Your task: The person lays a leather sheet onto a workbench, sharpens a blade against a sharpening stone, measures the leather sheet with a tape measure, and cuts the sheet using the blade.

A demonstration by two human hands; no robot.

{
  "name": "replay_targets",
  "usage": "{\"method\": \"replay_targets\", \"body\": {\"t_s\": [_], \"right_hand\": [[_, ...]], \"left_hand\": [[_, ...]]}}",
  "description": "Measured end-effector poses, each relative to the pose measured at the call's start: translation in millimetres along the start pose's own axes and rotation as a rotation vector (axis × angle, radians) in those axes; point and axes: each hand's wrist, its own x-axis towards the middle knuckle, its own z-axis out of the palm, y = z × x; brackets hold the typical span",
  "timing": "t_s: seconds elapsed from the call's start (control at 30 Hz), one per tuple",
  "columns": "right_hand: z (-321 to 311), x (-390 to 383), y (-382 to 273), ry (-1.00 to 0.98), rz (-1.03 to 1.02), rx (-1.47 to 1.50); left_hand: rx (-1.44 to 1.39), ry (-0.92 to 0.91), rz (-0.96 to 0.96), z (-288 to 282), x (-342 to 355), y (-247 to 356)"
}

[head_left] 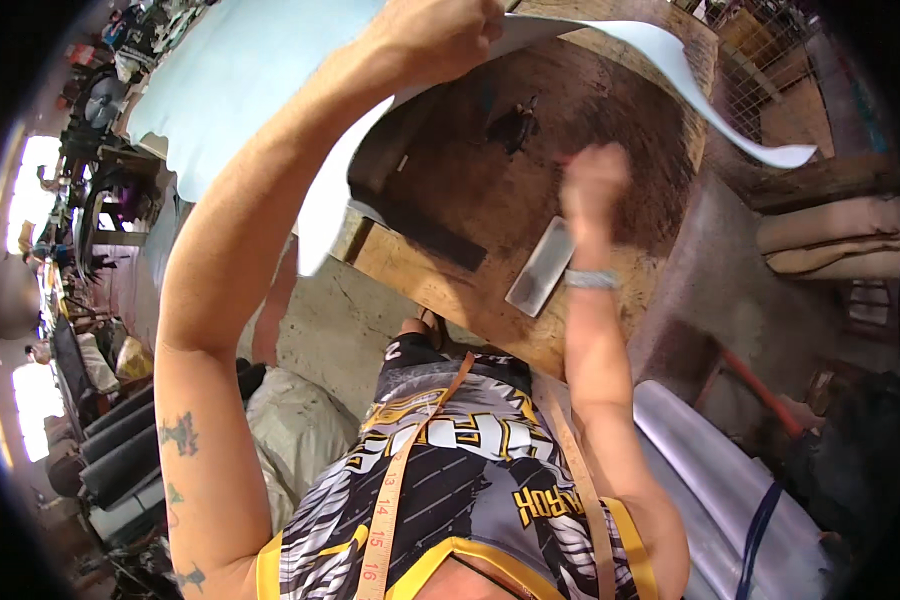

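My left hand (448, 38) reaches to the far side, its fingers closed on the edge of a large pale blue-white sheet (235, 75) that looks like a leather hide. One curling strip of the sheet hangs over the table's far right, and another flap drops at the near left. My right hand (595, 180) is over the worn wooden table (620, 110), blurred by motion; whether it holds anything is unclear. Just below its wrist lies a grey rectangular block (542, 268), like a sharpening stone. A small dark object (512, 125) of unclear kind lies farther off.
A dark flat strip (430, 235) lies along the table's near left part. Dark rolls (125, 455) and a pale sack (300, 420) are at the left. Silvery rolled material (720, 480) lies at the right. A tape measure (395, 490) hangs down my chest.
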Motion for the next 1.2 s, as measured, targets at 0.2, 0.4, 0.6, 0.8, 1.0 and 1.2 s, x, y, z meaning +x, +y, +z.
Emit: {"method": "replay_targets", "body": {"t_s": [0.2, 0.4, 0.6, 0.8, 1.0, 1.2], "right_hand": [[123.7, -30.7, 82.2, -0.476, -0.353, -1.291], [167.0, -36.9, 152.0, -0.366, -0.537, -1.501], [179.1, -27.0, 140.1, -0.257, -0.397, -1.418], [131.0, -64.7, 85.3, -0.289, 0.075, -1.184], [-10.5, -208.3, -50.4, -0.087, 0.460, -0.770], [-107.9, -263.9, -47.7, 0.196, 0.617, -0.236]], "left_hand": [[0.193, -0.018, -0.021, 12.5, -9.5, 4.8], [0.136, -0.098, 0.099, 9.9, -17.4, -23.1], [-0.027, -0.168, 0.107, 6.9, -12.0, -32.1], [-0.110, -0.290, 0.095, 23.9, -14.8, -35.1], [-0.096, -0.269, 0.190, 39.0, -31.6, -28.3], [-0.141, -0.275, 0.099, 83.1, -61.5, -10.6]]}}
